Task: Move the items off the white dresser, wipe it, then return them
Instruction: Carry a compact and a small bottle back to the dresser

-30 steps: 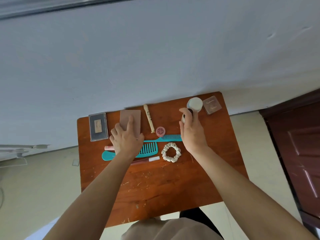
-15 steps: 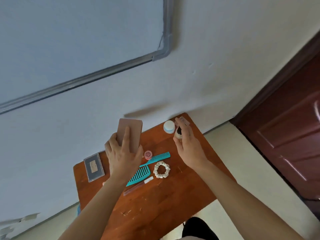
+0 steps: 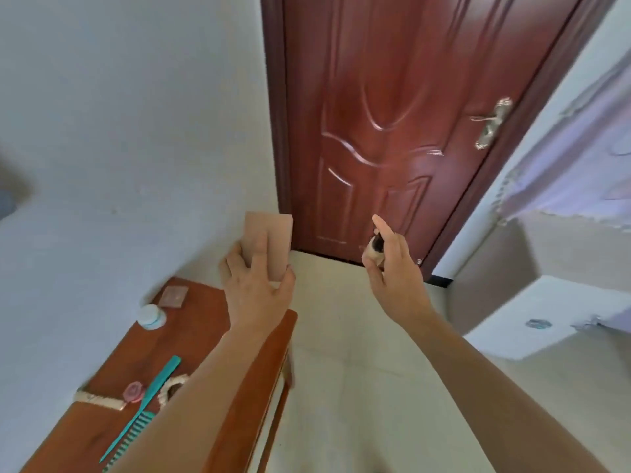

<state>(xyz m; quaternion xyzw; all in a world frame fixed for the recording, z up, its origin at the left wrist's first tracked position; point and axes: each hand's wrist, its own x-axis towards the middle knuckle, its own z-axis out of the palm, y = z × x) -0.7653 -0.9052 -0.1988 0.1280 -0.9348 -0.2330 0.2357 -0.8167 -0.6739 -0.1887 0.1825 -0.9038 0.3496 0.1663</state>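
Observation:
My left hand (image 3: 257, 288) grips a flat pinkish-brown case (image 3: 268, 242), held up in the air past the right end of the brown wooden table (image 3: 201, 322). My right hand (image 3: 392, 264) holds a small bottle with a dark cap (image 3: 375, 249), forefinger stretched out. On the table lie a teal comb (image 3: 150, 396), a white jar (image 3: 152, 315), a pink square compact (image 3: 174, 297), a small pink round pot (image 3: 134, 392), a cream tube (image 3: 99, 401) and a white scrunchie (image 3: 172, 387), partly hidden by my left forearm.
A dark red door (image 3: 392, 131) with a metal handle (image 3: 490, 122) stands ahead. A white piece of furniture (image 3: 546, 315) sits at the right, under a pale lilac cloth (image 3: 580, 158). Pale floor tiles (image 3: 341, 370) lie between the table and it.
The view has swung right from the table toward the door. Both hands have lifted off the table, the left carrying the case and the right the small bottle.

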